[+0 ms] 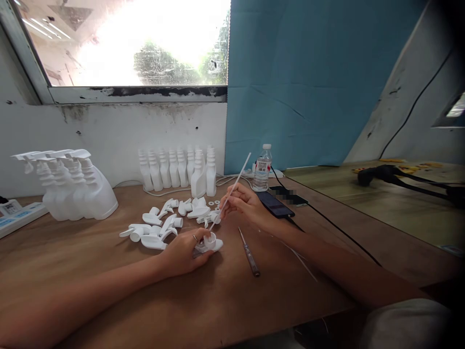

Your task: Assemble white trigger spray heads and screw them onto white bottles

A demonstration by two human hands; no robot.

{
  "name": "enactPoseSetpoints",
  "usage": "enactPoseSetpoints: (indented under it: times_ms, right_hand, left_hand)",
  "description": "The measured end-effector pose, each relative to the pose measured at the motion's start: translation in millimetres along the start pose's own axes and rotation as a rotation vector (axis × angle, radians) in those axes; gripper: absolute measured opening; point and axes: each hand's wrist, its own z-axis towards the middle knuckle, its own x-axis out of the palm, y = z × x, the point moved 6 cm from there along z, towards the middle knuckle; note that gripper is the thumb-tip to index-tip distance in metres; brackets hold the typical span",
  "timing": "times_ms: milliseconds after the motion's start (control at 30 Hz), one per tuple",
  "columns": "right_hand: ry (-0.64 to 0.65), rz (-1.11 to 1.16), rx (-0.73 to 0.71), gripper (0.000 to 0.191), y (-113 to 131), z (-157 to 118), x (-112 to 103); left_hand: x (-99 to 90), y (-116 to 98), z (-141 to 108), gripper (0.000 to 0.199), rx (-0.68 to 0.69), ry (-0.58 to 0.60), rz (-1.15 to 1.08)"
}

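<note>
My left hand (191, 247) is closed round a white spray bottle trigger head (210, 241), its round collar facing up. Between the fingers of my right hand (240, 201) is a thin translucent plastic tube (238, 178), slanting up to the right. The tube's lower end comes down at the collar; I cannot tell whether it is inside. Left of my hands lies a loose group of white trigger heads (154, 232). A thin screwdriver-like tool (249, 254) rests on the table just right of my left hand.
White bottles (178, 169) stand in a row by the wall, with bottles fitted with spray heads (74, 186) at the left. A water bottle (262, 169), a phone (275, 204) with a cable, and a power strip (23, 218) are on the brown table (174, 310).
</note>
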Motion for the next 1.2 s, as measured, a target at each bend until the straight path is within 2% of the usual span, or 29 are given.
enactPoseSetpoints:
  times_ms: [233, 533, 733, 833, 1000, 1200]
  right_hand:
    - [-0.011, 0.056, -0.029, 0.013, 5.7, -1.1, 2.4]
    - [0.082, -0.020, -0.014, 0.020, 7.8, -5.2, 15.3]
    - [0.088, -0.029, 0.002, 0.022, -1.2, -9.3, 22.9]
    - [0.115, -0.124, 0.059, 0.021, -10.6, -11.6, 28.1]
    - [0.188, -0.480, -0.059, 0.021, -9.2, -13.3, 37.3]
    - [0.216, -0.597, -0.038, 0.017, -11.1, -14.8, 43.7]
  left_hand:
    - [1.3, 1.3, 0.5, 0.027, 0.013, -0.010, -0.002]
    - [-0.8, -1.4, 0.6, 0.026, 0.023, -0.019, -0.008]
    - [-0.6, -1.3, 0.8, 0.028, 0.008, -0.016, -0.010]
    - [-0.6, -0.9, 1.4, 0.028, 0.002, -0.015, -0.016]
    - [-1.2, -1.0, 2.1, 0.028, 0.021, -0.023, -0.021]
    - [-0.2, -1.6, 1.7, 0.030, 0.029, -0.025, -0.042]
